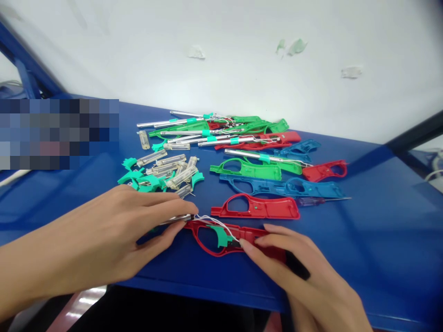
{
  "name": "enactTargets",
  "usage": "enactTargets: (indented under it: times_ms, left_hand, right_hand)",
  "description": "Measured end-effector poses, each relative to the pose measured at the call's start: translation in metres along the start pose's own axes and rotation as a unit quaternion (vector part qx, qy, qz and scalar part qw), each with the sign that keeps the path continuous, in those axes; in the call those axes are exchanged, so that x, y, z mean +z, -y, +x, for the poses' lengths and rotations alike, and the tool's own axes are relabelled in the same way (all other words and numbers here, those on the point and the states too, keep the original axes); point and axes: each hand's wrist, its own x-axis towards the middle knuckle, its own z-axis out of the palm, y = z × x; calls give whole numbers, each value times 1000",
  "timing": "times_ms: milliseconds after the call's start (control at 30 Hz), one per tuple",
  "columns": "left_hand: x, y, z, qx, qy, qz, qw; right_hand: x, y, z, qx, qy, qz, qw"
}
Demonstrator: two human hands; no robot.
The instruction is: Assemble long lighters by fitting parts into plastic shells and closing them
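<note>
My left hand (148, 226) pinches a silver metal lighter tube (178, 219) between thumb and fingers. Two white wires (214, 218) run from the tube's end to the right. Below them lies a red lighter handle half (204, 244) with a ring-shaped trigger opening, and a green trigger (221, 236) sits in it. My right hand (294, 258) closes around the wide end of this red half, its thumb tip touching the wires near the trigger. The palm side of the right hand is hidden. Another red handle half (256, 206) rests just behind.
On the blue table (374, 258) lie a blue handle half (277, 186), a green handle half (245, 169) and a screwdriver (311, 201). Clear fuel tanks (169, 166) and green triggers (145, 182) are heaped at left. Several wired tubes (224, 140) lie behind, before a white wall (221, 69).
</note>
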Motion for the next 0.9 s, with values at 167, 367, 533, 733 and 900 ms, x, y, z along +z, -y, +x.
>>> enactTargets:
  times_ms: [167, 367, 533, 733, 900]
  left_hand:
    - [-1, 1, 1, 13, 17, 2, 1000]
    - [-2, 1, 1, 3, 28, -27, 999]
    - [-6, 2, -1, -17, 84, -46, 995]
    - [-6, 1, 4, -17, 87, -65, 994]
    - [-4, 0, 7, 7, 39, -19, 999]
  right_hand:
    - [0, 0, 0, 3, 2, -1, 1000]
    - [2, 0, 1, 3, -2, 0, 1000]
    - [0, 1, 1, 6, 2, 5, 1000]
    - [-2, 0, -1, 2, 4, 10, 1000]
    - [1, 1, 1, 9, 5, 13, 1000]
